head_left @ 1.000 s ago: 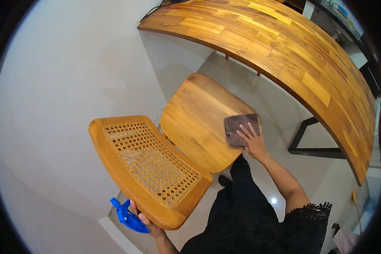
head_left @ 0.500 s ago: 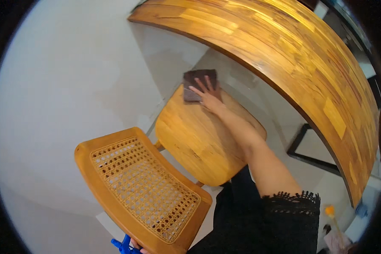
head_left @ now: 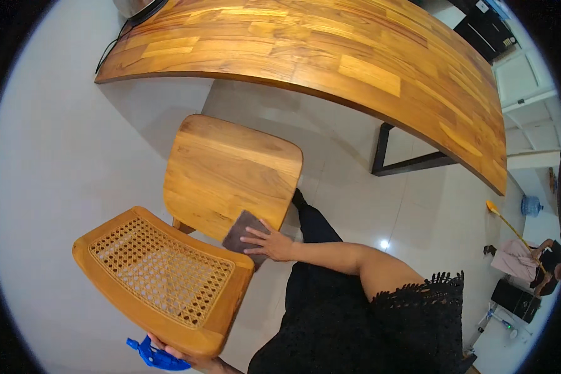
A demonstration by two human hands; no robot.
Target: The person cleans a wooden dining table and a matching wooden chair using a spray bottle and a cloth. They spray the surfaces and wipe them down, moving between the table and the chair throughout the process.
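Observation:
A wooden chair stands before me, with a smooth seat and a woven cane backrest nearer to me on the left. My right hand lies with fingers spread on a folded grey-brown cloth. It presses the cloth at the seat's near right corner, beside the backrest's end; part of the cloth hangs past the edge. My left hand is at the backrest's lower edge, fingers curled around a blue spray bottle, of which mainly the trigger head shows. The backrest partly hides this hand.
A large wooden table spans the far side, with a black metal leg under its right part. A white wall rises at left. At far right another person is beside a yellow long-handled tool, near a blue water jug.
My right hand has drawn the cloth from the seat's far edge to its near right corner. The view has shifted, showing more of the room at right. My left hand stays by the backrest.

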